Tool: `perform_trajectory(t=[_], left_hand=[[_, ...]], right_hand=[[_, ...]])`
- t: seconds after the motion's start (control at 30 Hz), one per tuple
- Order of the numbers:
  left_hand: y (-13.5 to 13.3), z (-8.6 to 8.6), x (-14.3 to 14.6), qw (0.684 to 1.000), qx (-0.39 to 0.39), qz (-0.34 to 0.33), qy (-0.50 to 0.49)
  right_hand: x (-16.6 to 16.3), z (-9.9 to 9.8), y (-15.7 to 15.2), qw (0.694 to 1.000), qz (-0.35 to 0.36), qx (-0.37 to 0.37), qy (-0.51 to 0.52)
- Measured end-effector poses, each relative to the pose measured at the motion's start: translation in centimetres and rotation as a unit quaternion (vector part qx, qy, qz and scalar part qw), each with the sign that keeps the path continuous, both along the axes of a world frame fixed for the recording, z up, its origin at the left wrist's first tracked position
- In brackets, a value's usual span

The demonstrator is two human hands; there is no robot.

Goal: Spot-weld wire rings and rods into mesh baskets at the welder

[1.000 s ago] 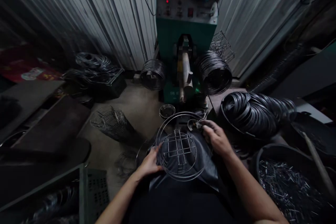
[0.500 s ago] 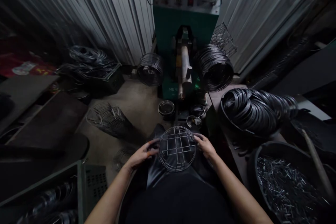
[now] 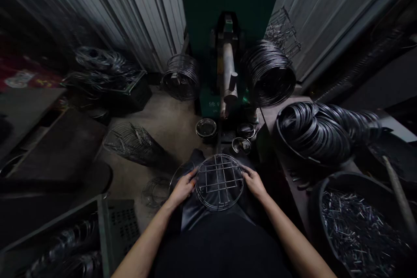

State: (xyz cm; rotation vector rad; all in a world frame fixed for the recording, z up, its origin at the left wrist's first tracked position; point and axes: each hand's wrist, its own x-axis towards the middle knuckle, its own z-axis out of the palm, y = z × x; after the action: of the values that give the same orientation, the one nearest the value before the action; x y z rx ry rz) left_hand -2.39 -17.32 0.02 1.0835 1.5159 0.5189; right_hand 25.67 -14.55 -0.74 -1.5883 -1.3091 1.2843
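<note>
A round wire rack (image 3: 220, 182) with crossing bars lies over my lap, its circular rim toward me. My left hand (image 3: 183, 189) pinches the rim on the left side. On the opposite side, my right hand (image 3: 254, 184) grips the rim between thumb and fingers. Just behind my left hand shows the arc of a thin wire ring (image 3: 172, 178); whether that hand touches it I cannot tell. Beyond the rack stands a green machine (image 3: 202, 21) with a metal cylindrical arm (image 3: 229, 67) pointing toward me.
Wire coils (image 3: 180, 76) hang left of the machine arm, and more wire rings (image 3: 270, 74) hang right. Bundled rings (image 3: 312, 132) fill a right-hand tub. A black bucket (image 3: 317, 208) holds short metal rods. Small bowls (image 3: 206, 128) sit below the arm. A green crate (image 3: 120, 221) stands left.
The view has tipped down, so the machine sits higher. My left fingers have closed in on the rack's rim, and a thin ring now shows behind that hand. The right hand keeps its grip.
</note>
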Motion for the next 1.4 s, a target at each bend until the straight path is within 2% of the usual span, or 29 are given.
perform_trajectory(t=[0.2,0.33,0.43,0.6,0.9,1.0,1.07,1.13,1.23,1.3,1.4], left_hand=[[0.5,-0.3,-1.1,0.994,0.095,-0.049,0.019],[1.0,0.4,-3.1,0.982,0.047,-0.180,-0.005],[0.6,1.0,-3.0,0.966,0.059,-0.248,0.037],[-1.3,1.9,-0.1,0.948,0.058,-0.223,0.221],[-2.5,2.0,2.2,0.923,0.069,-0.189,0.328],[-2.4,1.7,1.2,0.937,0.079,-0.178,0.291],[-2.2,1.4,-0.4,0.961,0.091,-0.180,0.192],[-2.1,1.2,-2.2,0.982,0.078,-0.165,0.045],[-1.7,1.4,-3.6,0.993,0.020,-0.052,-0.108],[-1.3,1.6,-3.1,0.991,0.009,0.018,-0.134],[-0.6,1.8,-1.6,0.989,0.039,0.024,-0.138]], right_hand=[[0.7,-1.0,0.3,0.994,0.067,0.038,-0.078],[1.7,-0.4,0.6,0.988,0.135,-0.003,-0.076],[2.1,-0.2,0.6,0.987,0.149,-0.031,-0.053],[1.8,-0.6,-0.5,0.991,0.125,-0.022,-0.049],[0.8,-0.8,-1.0,0.993,0.080,0.010,-0.091],[0.3,-0.6,-2.0,0.992,0.055,0.028,-0.107],[0.2,-0.3,-3.0,0.994,0.051,0.036,-0.095],[0.4,-0.1,-3.8,0.995,0.045,0.033,-0.080],[0.6,0.3,-4.1,0.996,-0.008,0.036,-0.080],[0.4,0.5,-3.8,0.996,-0.029,0.054,-0.070],[-0.5,0.8,-3.2,0.995,-0.009,0.090,-0.049]])
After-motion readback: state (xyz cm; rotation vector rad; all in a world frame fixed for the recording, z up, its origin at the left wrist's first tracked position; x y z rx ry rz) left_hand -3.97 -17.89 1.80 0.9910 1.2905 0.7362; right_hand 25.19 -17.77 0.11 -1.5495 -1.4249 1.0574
